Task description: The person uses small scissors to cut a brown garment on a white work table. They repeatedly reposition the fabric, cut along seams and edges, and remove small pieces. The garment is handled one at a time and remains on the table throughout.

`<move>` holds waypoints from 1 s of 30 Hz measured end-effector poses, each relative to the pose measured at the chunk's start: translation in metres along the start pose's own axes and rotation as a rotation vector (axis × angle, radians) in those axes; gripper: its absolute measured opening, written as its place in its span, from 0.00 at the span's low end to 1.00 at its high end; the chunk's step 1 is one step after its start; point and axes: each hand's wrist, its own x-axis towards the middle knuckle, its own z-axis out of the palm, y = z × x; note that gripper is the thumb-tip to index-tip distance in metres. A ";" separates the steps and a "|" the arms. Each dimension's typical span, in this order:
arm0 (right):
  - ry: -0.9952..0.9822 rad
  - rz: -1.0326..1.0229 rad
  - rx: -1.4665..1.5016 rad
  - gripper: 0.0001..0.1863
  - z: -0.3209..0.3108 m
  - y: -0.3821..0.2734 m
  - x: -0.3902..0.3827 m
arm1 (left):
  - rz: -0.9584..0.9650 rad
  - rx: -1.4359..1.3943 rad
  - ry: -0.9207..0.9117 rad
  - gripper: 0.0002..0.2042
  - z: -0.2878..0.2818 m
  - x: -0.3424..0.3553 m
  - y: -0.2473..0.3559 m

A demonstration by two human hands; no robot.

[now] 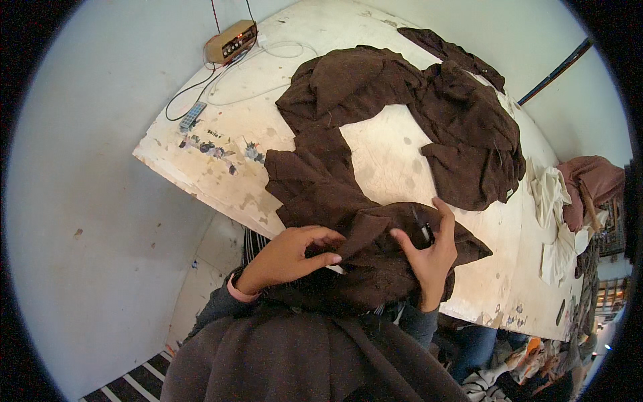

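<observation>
both hands on a fold of dark brown cloth at the near edge of a worn white table

nearest, the left hand (295, 253) curls its fingers closed around a folded edge of the brown cloth (348, 221), while the right hand (429, 251) presses against the same fold with fingers spread and upright, a small dark object beside them that is too small to make out. the cloth runs away from the hands across the stained table (395, 161) to a bigger heap of brown fabric (462, 127). further right lie cream cloth (549, 194) and pink cloth (593, 177). at the far left corner sit a remote (192, 115) and a small wooden box (231, 41) with cables.
</observation>
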 end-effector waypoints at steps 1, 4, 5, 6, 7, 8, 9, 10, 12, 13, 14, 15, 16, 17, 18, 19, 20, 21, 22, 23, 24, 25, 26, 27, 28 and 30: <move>-0.107 0.041 -0.098 0.54 0.000 0.017 -0.006 | 0.009 0.132 0.071 0.20 -0.001 -0.001 -0.002; -0.343 0.131 -0.136 0.55 0.004 0.051 -0.031 | 0.050 0.293 0.225 0.23 -0.011 0.003 -0.013; -0.233 0.065 -0.124 0.48 0.000 0.056 -0.042 | 0.056 0.280 0.271 0.23 -0.015 0.005 -0.012; -0.334 0.129 -0.129 0.45 -0.010 0.061 -0.049 | 0.062 0.267 0.315 0.23 -0.017 0.009 -0.011; -0.438 0.195 -0.134 0.42 -0.022 0.064 -0.056 | 0.013 0.204 0.332 0.22 -0.019 0.013 -0.013; -0.540 0.258 -0.138 0.39 -0.036 0.066 -0.062 | 0.044 0.209 0.348 0.22 -0.022 0.018 -0.017; -0.550 0.283 -0.152 0.36 -0.050 0.067 -0.073 | 0.076 0.214 0.360 0.22 -0.025 0.025 -0.022; -0.553 0.309 -0.171 0.32 -0.070 0.066 -0.083 | 0.117 0.217 0.371 0.22 -0.028 0.035 -0.022; -0.675 0.511 -0.200 0.31 -0.108 0.064 -0.100 | 0.092 0.255 0.358 0.24 -0.038 0.059 -0.021; -0.741 0.593 -0.182 0.30 -0.125 0.069 -0.113 | 0.133 0.337 0.378 0.25 -0.045 0.076 -0.028; -0.807 0.675 -0.163 0.29 -0.142 0.074 -0.127 | 0.174 0.418 0.399 0.27 -0.053 0.095 -0.037; -0.876 0.843 -0.144 0.29 -0.156 0.075 -0.140 | 0.234 0.494 0.469 0.29 -0.061 0.120 -0.048; -0.953 0.997 -0.115 0.30 -0.165 0.075 -0.149 | 0.287 0.579 0.552 0.32 -0.075 0.140 -0.053; -1.052 0.996 -0.211 0.29 -0.167 0.079 -0.161 | 0.260 0.648 0.637 0.33 -0.088 0.153 -0.059; -1.087 1.048 -0.309 0.29 -0.180 0.089 -0.195 | 0.293 0.686 0.686 0.34 -0.078 0.190 -0.051; -1.037 0.992 -0.393 0.27 -0.181 0.096 -0.216 | 0.260 0.756 0.783 0.35 -0.091 0.198 -0.052; -0.941 0.983 -0.484 0.25 -0.189 0.102 -0.256 | 0.298 0.814 0.811 0.33 -0.090 0.222 -0.056; -0.877 0.984 -0.525 0.24 -0.192 0.106 -0.267 | 0.319 0.879 0.846 0.31 -0.095 0.241 -0.069; -0.821 0.975 -0.557 0.24 -0.192 0.112 -0.275 | 0.331 0.957 0.885 0.29 -0.105 0.253 -0.084; -0.778 0.991 -0.536 0.23 -0.191 0.119 -0.278 | 0.320 0.938 0.729 0.20 -0.114 0.255 -0.088; -0.735 1.004 -0.514 0.23 -0.190 0.126 -0.280 | 0.238 0.740 0.685 0.17 -0.118 0.260 -0.090; -0.681 1.039 -0.500 0.23 -0.193 0.130 -0.286 | 0.168 0.533 0.614 0.14 -0.108 0.258 -0.072; -0.627 1.066 -0.484 0.23 -0.195 0.133 -0.290 | 0.095 0.333 0.541 0.12 -0.101 0.253 -0.057; -0.602 1.061 -0.446 0.23 -0.186 0.138 -0.288 | 0.148 0.315 0.576 0.12 -0.111 0.235 -0.054; -0.567 1.071 -0.418 0.23 -0.182 0.139 -0.290 | 0.210 0.286 0.596 0.12 -0.113 0.222 -0.053; -0.500 0.902 -0.191 0.18 -0.166 0.115 -0.237 | 0.322 0.128 0.617 0.11 -0.112 0.192 -0.048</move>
